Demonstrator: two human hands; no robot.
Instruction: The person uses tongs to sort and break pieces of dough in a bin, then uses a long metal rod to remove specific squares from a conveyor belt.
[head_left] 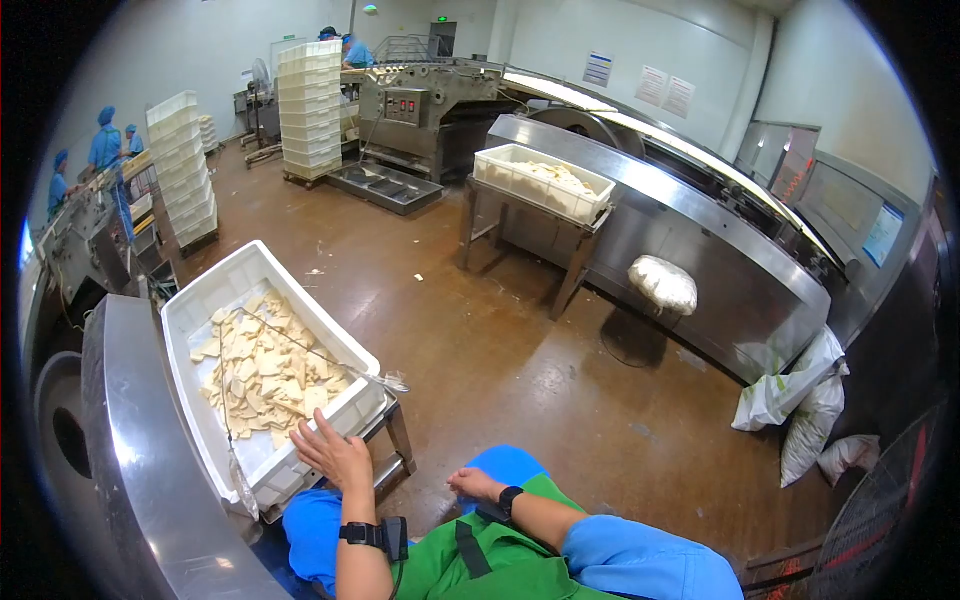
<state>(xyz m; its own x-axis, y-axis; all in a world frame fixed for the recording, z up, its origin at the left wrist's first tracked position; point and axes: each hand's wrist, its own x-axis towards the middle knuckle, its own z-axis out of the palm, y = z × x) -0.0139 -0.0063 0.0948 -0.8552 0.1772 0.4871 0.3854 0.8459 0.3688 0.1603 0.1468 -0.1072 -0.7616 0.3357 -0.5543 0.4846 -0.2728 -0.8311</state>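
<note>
My left hand (335, 455) lies on the near rim of a white plastic crate (185, 350), its fingers spread and stretched toward the contents. Inside are many flat, pale, broken pieces (265, 370) that look like dough or biscuit. A thin dark wire or rod (290, 338) crosses the crate, with clear plastic wrapped at its end. My right hand (476, 485) rests above my blue-covered knee, apart from the crate. Its fingers are loosely curled, and nothing shows in them. Both wrists wear black straps.
A steel machine panel (135, 430) borders the crate on the left. Across the brown floor, another crate (545, 182) stands on a metal stand beside a long conveyor (660, 225). A round stool (662, 285), white sacks (810, 420) and crate stacks (310, 110) stand around; co-workers (105, 145) are far left.
</note>
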